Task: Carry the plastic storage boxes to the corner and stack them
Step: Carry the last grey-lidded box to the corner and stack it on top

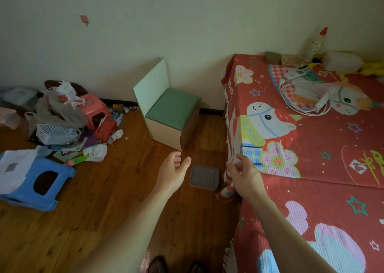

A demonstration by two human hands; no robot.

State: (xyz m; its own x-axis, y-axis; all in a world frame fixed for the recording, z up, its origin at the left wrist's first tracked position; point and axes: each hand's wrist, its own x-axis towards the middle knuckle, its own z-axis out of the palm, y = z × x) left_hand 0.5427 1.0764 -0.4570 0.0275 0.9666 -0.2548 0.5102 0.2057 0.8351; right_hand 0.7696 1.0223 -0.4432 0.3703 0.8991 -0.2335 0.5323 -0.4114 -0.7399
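Note:
A plastic storage box with a grey lid [204,177] sits on the wooden floor beside the bed. My left hand [173,172] hovers just left of it with loosely curled fingers and holds nothing. On the box's right, my right hand [244,174] hangs in front of the bed's edge, fingers relaxed and empty. Neither hand touches the box. Far left, clear plastic storage boxes [17,98] lie among the clutter by the wall.
A bed with a red cartoon mat [311,148] fills the right side. A small green-seated chair [170,110] stands against the wall ahead. A blue stool [37,181], a pink stool [93,108], baskets, bags and paper litter the floor at left.

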